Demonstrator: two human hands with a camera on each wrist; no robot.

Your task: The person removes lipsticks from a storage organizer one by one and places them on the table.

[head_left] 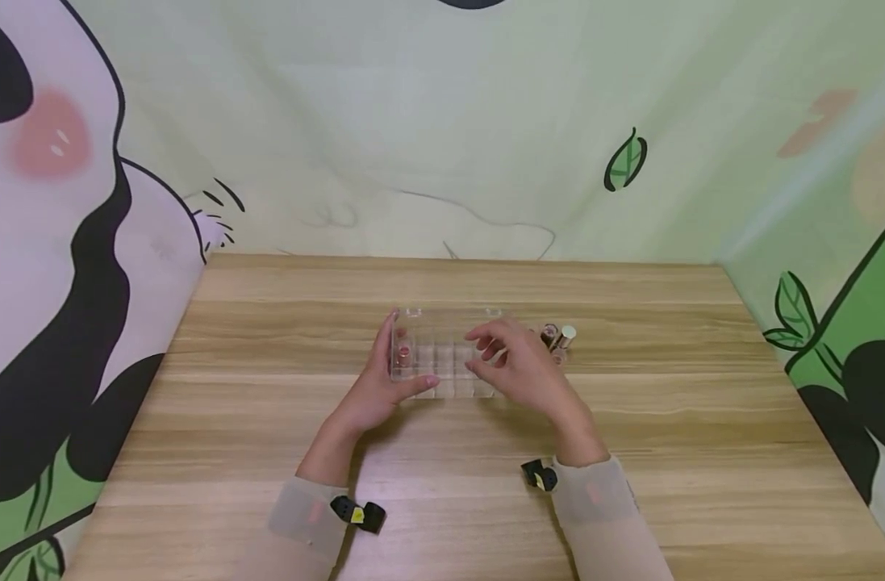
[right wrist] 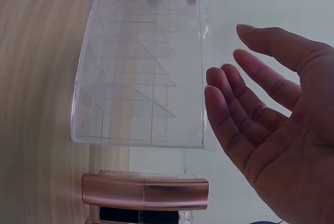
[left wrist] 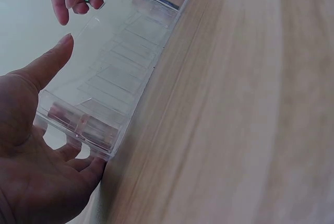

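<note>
A clear plastic organizer box (head_left: 445,386) with several compartments stands on the table. My left hand (head_left: 369,393) grips its left end, thumb along the front and fingers round the side. In the leftmost compartment is a lipstick tube (left wrist: 83,125) with a pinkish part and a clear part. Over the right end of the box hovers my right hand (head_left: 520,365), its fingers loosely bent and nothing between them. The right wrist view shows those fingers beside the box's upper edge, with a shiny rose-gold lipstick tube (right wrist: 146,192) past the box's right end.
Several lipstick tubes (head_left: 567,335) stand together just right of the box, partly hidden by the right hand. Wood-grain table (head_left: 442,500) surrounds the box. Behind it hangs a pale green cloth backdrop (head_left: 442,161) with cartoon pandas and leaves.
</note>
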